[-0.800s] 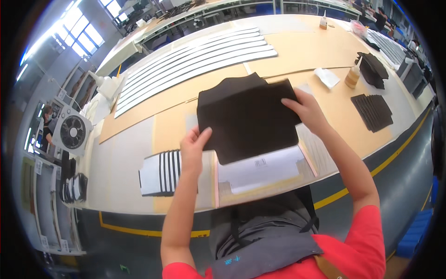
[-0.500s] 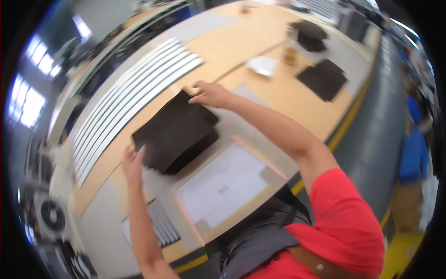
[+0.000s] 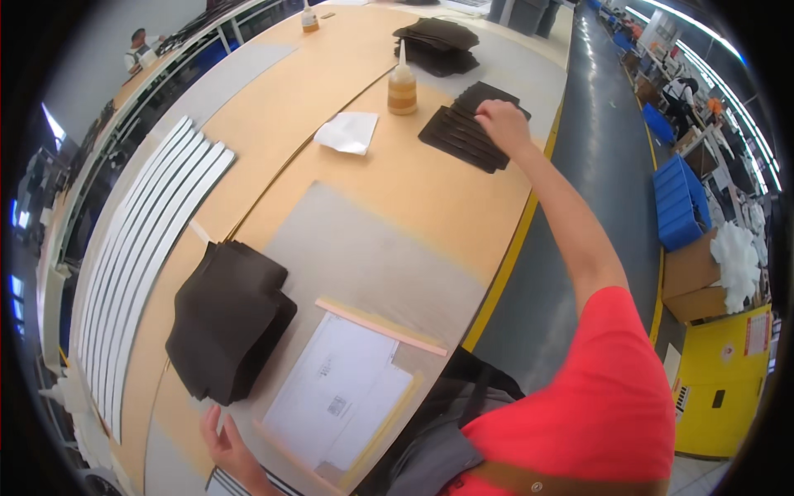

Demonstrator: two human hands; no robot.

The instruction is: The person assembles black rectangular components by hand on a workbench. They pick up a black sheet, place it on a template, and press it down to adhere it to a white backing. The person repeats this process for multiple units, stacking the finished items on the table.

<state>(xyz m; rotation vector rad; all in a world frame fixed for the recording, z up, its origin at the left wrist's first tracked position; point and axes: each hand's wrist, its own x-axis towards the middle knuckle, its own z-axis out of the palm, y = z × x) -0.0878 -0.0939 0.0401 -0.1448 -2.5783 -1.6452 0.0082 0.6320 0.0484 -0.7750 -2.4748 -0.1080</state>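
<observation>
One stack [image 3: 225, 322] lies by open left hand [image 3: 230, 450], pieces [image 3: 461, 139] under right hand [image 3: 506, 127], grip unclear.

Reaching with the right hand [image 3: 503, 124] over fanned dark pieces [image 3: 459, 136], perhaps touching them, to the upper right of the black stack [image 3: 227, 322]. Holding the left hand [image 3: 227, 446] loosely curled just below the stack; seeing white strips [image 3: 142, 264] left of the stack, a printed sheet [image 3: 347, 376] right.
</observation>
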